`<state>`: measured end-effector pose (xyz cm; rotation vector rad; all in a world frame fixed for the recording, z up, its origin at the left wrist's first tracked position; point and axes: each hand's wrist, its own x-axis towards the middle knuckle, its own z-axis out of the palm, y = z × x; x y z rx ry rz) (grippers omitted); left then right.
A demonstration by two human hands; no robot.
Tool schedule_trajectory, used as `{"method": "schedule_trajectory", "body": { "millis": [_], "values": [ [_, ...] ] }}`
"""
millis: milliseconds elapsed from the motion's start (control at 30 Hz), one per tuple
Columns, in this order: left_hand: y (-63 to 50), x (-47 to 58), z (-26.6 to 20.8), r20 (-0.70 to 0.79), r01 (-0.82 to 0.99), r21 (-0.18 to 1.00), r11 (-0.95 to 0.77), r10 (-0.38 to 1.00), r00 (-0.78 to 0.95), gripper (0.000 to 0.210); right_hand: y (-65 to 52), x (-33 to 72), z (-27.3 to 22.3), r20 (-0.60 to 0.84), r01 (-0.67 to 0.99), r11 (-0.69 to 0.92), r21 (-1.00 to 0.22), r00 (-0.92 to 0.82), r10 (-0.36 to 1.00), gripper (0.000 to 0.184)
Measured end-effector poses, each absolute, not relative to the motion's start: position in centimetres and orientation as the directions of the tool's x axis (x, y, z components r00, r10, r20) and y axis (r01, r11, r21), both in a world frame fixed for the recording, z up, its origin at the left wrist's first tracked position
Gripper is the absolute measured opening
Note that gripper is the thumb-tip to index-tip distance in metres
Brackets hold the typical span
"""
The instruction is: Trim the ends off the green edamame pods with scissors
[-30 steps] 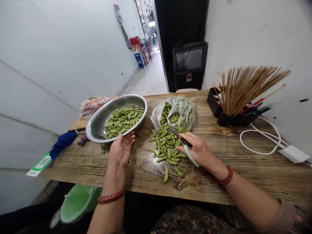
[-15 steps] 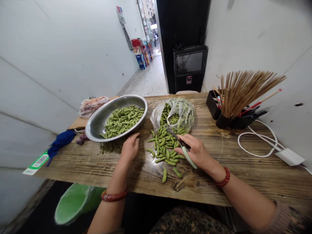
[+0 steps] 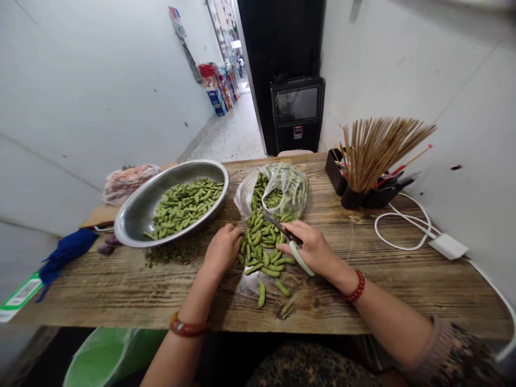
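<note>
A loose pile of green edamame pods point(image 3: 262, 242) spills from the mouth of a clear plastic bag point(image 3: 296, 188). My left hand point(image 3: 223, 247) is at the pile's left edge, fingers curled against the pods; its fingertips are partly hidden, so whatever they pinch cannot be made out. In my right hand point(image 3: 316, 250) is a pair of scissors point(image 3: 296, 252) with pale green handles, its dark blades pointing up-left over the pile. To the left, a tilted steel basin point(image 3: 133, 212) holds many more pods point(image 3: 185, 204). Small green trimmings point(image 3: 169, 255) lie beneath its near rim.
At the right stands a black holder point(image 3: 355, 199) packed with thin wooden sticks point(image 3: 374, 156), beside a white cable and adapter point(image 3: 448, 245). A blue cloth point(image 3: 68, 252) and a bag of pinkish food point(image 3: 129, 183) are at the left. A green bin point(image 3: 100, 355) sits below the table edge.
My left hand has moved right, from beside the basin to the pile's edge. My right hand keeps hold of the scissors over the pods. The view has turned slightly right.
</note>
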<state>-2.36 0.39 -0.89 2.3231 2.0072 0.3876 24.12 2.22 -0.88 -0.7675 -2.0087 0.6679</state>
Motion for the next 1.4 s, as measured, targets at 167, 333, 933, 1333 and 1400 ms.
{"method": "schedule_trajectory", "body": {
  "millis": [167, 333, 933, 1333, 1400],
  "values": [
    [-0.2, -0.1, -1.2, 0.134, 0.920, 0.359, -0.157, 0.984, 0.116, 0.012, 2.2, 24.1, -0.9, 0.513, 0.273, 0.657, -0.702, -0.446, 0.733, 0.038],
    [1.5, 2.2, -0.1, 0.187, 0.693, 0.702, -0.163, 0.981, 0.042, 0.005, 2.7, 24.2, -0.9, 0.529, 0.287, 0.655, -0.699, -0.408, 0.744, 0.036],
    [2.1, 2.3, 1.6, -0.131, -0.044, 0.990, 0.134, 0.989, 0.069, 0.023, 3.3, 24.6, -0.1, 0.389, 0.392, 0.599, -0.698, -0.495, 0.777, 0.047],
    [1.6, 3.1, 1.2, -0.030, 0.101, 0.995, 0.016, 0.989, 0.145, 0.016, 2.9, 24.5, -0.1, 0.405, 0.404, 0.690, -0.601, -0.591, 0.698, 0.063],
    [1.5, 3.2, 1.6, 0.000, 0.123, 0.992, -0.017, 0.991, 0.135, 0.015, 2.9, 24.5, 0.0, 0.411, 0.398, 0.695, -0.598, -0.592, 0.693, 0.063]
  ]
}}
